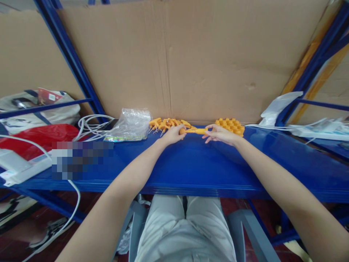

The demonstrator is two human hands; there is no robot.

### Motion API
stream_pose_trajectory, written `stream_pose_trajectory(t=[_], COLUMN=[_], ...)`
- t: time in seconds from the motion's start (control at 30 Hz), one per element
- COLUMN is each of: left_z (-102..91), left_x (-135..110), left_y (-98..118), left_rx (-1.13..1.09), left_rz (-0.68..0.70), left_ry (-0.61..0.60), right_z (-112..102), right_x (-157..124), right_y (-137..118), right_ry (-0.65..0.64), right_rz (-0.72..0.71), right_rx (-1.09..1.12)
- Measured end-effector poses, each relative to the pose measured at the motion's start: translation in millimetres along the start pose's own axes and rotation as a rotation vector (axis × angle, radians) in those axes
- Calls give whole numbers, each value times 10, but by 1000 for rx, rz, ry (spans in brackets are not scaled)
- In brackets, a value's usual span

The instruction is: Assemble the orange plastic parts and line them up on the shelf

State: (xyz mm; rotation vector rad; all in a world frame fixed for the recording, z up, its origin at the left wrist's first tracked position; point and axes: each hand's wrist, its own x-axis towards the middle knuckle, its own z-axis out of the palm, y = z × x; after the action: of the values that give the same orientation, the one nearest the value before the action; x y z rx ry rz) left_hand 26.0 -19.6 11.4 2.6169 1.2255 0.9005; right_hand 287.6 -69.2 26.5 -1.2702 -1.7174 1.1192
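Above the blue tabletop (195, 160), a slim orange plastic piece (196, 131) spans the gap between my two hands. My left hand (174, 134) pinches its left end, and my right hand (219, 134) has thumb and forefinger closed on its right end, the other fingers spread. Just behind my left hand lies a heap of orange pieces (166, 124), some with thin coiled metal parts (155, 131). A bumpy orange block or cluster of pieces (231, 125) sits right behind my right hand. The held piece's exact kind is too small to make out.
Left of the heap rests a clear plastic bag (133, 122). Further left are white cables (94, 125), a red bag (40, 138) and a white power strip (29, 169). Cardboard (204, 62) stands behind the table, with blue frame posts (71, 54) at its sides.
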Motion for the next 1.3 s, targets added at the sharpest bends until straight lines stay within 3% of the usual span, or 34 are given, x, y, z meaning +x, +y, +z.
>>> stream_pose_trajectory(t=[0.13,0.6,0.77,1.13,1.3], left_z=[1,-14,-14,-20,-9], left_x=[-2,-8,-1,11,11], left_y=[8,49,57,73,26], left_rx=[-10,-8,-11,-32,-44], left_rz=[4,42,43,70,56], left_ry=[19,12,67,35,12], right_z=[0,169,224,249,260], right_x=[-9,-62,-92,-62,-88], right_y=[-5,-148,-202,-181,-235], right_ry=[29,180,147,219,192], right_rz=[-18,201,268,293,248], right_rx=[-4,127,174,148,218])
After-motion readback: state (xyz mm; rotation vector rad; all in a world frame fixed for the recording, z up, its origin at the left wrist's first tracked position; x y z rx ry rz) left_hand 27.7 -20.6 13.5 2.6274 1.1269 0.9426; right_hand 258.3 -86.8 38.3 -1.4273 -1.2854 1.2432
